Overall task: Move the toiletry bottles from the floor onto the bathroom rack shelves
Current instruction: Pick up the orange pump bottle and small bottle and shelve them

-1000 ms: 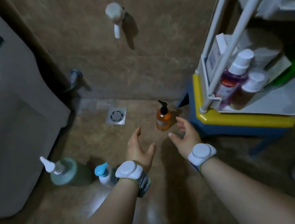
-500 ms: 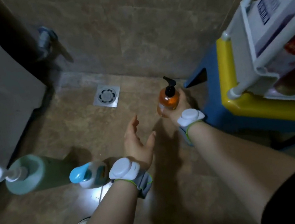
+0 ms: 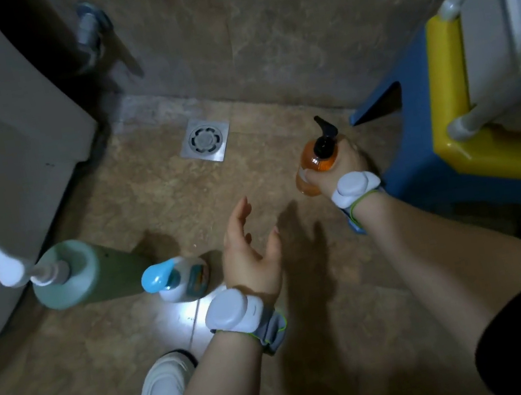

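An orange pump bottle [image 3: 319,159] with a black pump is wrapped by my right hand [image 3: 341,167], low over the floor beside the blue stool. My left hand [image 3: 250,255] hovers open in the middle, palm turned right, holding nothing. To its left on the floor stand a small white bottle with a blue pump [image 3: 176,280] and a large green bottle with a white pump [image 3: 70,274]. The white rack [image 3: 492,17] rises at the right edge; only its lower corner shows.
A blue stool with a yellow rim [image 3: 444,102] carries the rack at the right. A grey toilet base [image 3: 4,173] fills the left. A floor drain [image 3: 205,140] lies by the back wall. My white shoe [image 3: 163,392] is at the bottom.
My right hand reached forward and closed around the orange bottle. The view dropped lower and closer to the floor. My left hand stayed open in the middle.
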Tool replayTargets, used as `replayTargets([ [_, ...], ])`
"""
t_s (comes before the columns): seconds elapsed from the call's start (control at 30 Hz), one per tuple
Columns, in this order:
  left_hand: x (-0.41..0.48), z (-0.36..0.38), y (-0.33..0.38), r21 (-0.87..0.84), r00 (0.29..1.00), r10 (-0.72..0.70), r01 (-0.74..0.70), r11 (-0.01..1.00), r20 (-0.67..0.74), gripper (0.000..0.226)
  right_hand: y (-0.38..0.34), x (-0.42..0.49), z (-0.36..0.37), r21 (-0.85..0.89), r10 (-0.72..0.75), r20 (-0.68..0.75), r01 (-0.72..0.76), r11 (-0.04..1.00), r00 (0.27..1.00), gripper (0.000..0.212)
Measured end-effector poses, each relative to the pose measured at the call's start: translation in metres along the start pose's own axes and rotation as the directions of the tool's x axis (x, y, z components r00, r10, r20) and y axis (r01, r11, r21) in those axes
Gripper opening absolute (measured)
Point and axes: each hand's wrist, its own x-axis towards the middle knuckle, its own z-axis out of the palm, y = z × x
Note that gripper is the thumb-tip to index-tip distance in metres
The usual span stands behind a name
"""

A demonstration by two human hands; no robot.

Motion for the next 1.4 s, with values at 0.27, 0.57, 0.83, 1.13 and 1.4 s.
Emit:
replayTargets([
  [0.27, -0.048, -0.021, -0.034, 0.315, 0.987, 0.124, -0.086, 0.945, -0.103, 0.049, 0.014, -0.079, 0.003, 0.028, -0.057, 0.086, 0.055, 0.998, 0.995, 0.063],
  [0.57, -0.064, -0.037, -0.085, 0.126, 0.96, -0.242, 0.26, 0.957, -0.141, 0.068, 0.034, -0.132, 0.035, -0.07, -0.034, 0.128, 0.043, 0.997, 0.991, 0.07],
  [0.83, -0.068, -0.033, -0.084, 0.136, 0.905, -0.422, 0.426, 0.895, -0.059, 0.048, 0.036, -0.144, 0.059, -0.015, -0.083, 0.22, 0.088, 0.996, 0.972, 0.078],
  [1.13, -0.05, -0.028, -0.027, 0.195, 0.91, -0.414, 0.411, 0.89, -0.029, 0.05, 0.022, -0.159, 0.02, 0.032, -0.057, 0.166, 0.052, 0.998, 0.985, 0.072],
  [1.4, -0.069, -0.032, 0.065, 0.151, 0.969, -0.246, 0.243, 0.958, 0.006, 0.038, -0.021, -0.196, -0.075, -0.003, -0.138, 0.046, 0.138, 0.99, 0.989, 0.069],
])
